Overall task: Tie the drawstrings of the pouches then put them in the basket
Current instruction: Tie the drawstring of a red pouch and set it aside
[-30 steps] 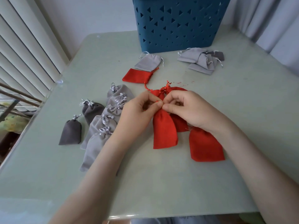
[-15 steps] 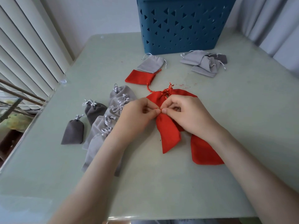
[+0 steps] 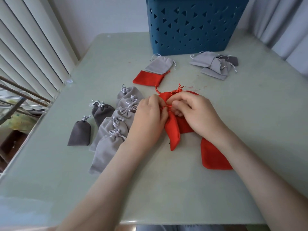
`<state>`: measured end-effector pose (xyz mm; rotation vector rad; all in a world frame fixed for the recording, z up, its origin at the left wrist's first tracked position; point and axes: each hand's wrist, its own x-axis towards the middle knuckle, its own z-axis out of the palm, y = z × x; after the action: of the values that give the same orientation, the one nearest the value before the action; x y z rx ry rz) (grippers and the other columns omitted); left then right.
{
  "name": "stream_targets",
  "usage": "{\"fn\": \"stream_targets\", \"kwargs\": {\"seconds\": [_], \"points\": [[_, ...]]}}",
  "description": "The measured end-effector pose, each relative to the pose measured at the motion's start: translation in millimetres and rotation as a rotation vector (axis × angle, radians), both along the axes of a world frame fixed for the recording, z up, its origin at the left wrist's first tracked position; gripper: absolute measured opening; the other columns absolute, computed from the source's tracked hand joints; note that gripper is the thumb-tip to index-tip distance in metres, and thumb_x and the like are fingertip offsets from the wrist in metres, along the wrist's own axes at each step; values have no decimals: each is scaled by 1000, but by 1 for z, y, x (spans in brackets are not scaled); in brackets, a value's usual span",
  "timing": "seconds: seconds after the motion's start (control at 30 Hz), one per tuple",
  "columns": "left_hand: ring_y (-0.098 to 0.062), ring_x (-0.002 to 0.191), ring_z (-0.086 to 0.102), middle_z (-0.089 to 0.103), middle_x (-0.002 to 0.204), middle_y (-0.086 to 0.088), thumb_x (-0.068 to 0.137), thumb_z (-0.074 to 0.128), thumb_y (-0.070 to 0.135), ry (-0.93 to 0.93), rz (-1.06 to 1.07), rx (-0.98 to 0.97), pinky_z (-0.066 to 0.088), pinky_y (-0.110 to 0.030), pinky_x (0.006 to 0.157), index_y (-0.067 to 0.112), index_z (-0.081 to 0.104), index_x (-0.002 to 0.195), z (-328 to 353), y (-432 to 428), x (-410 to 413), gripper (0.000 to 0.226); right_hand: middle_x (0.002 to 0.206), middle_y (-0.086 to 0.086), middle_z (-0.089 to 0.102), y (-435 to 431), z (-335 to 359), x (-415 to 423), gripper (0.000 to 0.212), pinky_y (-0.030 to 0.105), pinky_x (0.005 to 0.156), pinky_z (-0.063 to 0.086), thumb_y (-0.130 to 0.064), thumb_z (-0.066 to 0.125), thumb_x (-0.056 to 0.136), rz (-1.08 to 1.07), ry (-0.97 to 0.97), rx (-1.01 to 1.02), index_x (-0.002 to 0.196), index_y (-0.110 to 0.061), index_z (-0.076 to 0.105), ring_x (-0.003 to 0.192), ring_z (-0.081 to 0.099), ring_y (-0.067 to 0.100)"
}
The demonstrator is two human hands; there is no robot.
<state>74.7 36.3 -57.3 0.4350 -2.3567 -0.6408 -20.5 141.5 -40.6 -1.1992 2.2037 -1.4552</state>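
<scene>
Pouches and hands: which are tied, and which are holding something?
Red pouch in hand: drawstring held by both hands.
Left hand: pinches its drawstring.
Right hand: pinches its drawstring.
Grey pouches at left: tied.
Flat red pouch: untied.
Flat grey pouch: untied.
Basket: upright, inside hidden.

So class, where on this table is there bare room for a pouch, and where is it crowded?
Bare: near strip of the pale green table, and right of the red fabric pouches. Crowded: around the tied grey fabric pouches beside the left hand.

Soft, even daylight, faint shadows beneath the forearms, mild wide-angle bending at the edges, slightly soft focus.
</scene>
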Motion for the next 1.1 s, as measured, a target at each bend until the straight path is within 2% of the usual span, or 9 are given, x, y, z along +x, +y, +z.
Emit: {"fn": "stream_targets", "kwargs": {"seconds": [0.17, 0.23, 0.33, 0.5, 0.6, 0.77, 0.87, 1.0, 1.1], "points": [[-13, 77, 39, 49, 84, 1, 87, 51, 13, 162, -60, -76, 29, -21, 71, 4, 54, 87, 1, 4, 4, 10, 66, -1, 57, 4, 9, -3, 32, 20, 62, 37, -3, 36, 98, 123, -486, -170, 88, -9, 66, 63, 49, 8], [-10, 78, 37, 46, 85, 3, 88, 50, 13, 201, -99, -70, 30, -20, 73, 4, 54, 88, 1, 6, 5, 11, 66, 0, 57, 5, 8, -6, 30, 23, 63, 36, 0, 39, 96, 171, -548, -156, 89, -8, 66, 63, 48, 9], [-11, 79, 39, 51, 84, -3, 89, 51, 12, 237, -109, -73, 32, -20, 75, 2, 54, 89, 0, 7, 7, 10, 73, -2, 61, 8, 6, -6, 22, 25, 72, 39, -1, 49, 94, 237, -525, -126, 94, -14, 68, 67, 50, 7], [-15, 78, 44, 56, 81, -7, 89, 54, 12, 283, -112, -108, 34, -21, 73, 7, 54, 90, 1, 8, 10, 4, 74, -5, 68, 12, 11, -3, 20, 14, 71, 47, 3, 53, 90, 260, -483, -186, 91, -11, 67, 71, 60, 3], [-14, 78, 44, 58, 79, -7, 89, 53, 13, 283, -96, -109, 34, -20, 72, 8, 55, 89, 1, 8, 10, 5, 78, 3, 64, 11, 11, -1, 15, 15, 73, 47, 1, 55, 90, 222, -392, -185, 90, -9, 66, 75, 58, 9], [-14, 76, 47, 65, 80, -6, 92, 49, 21, 232, -10, -126, 37, -20, 69, 4, 60, 86, 0, 7, 7, 21, 70, -6, 57, 8, 9, 1, 12, 11, 66, 41, -2, 58, 90, 106, -183, -202, 83, -10, 63, 66, 49, 0], [-15, 79, 50, 70, 90, -6, 93, 46, 20, 233, 28, -149, 37, -21, 69, 5, 54, 84, -1, 7, 4, 19, 71, -3, 57, 5, 8, 1, 11, 18, 66, 42, -4, 59, 90, 49, -101, -199, 80, -9, 63, 66, 50, 4], [-15, 81, 50, 70, 96, -7, 93, 43, 15, 276, 32, -104, 31, -15, 69, 4, 48, 80, 3, 7, 4, 18, 62, -13, 53, 8, 6, -9, 14, 15, 60, 36, -8, 61, 88, -62, -133, -241, 74, -10, 62, 60, 45, 2], [-20, 83, 56, 69, 99, -8, 93, 41, 16, 265, 2, -34, 35, -18, 71, 5, 46, 82, 2, 8, 5, 17, 58, -15, 52, 9, 5, -10, 14, 13, 57, 35, -8, 61, 88, -62, -171, -221, 75, -11, 62, 57, 43, 0]]}}
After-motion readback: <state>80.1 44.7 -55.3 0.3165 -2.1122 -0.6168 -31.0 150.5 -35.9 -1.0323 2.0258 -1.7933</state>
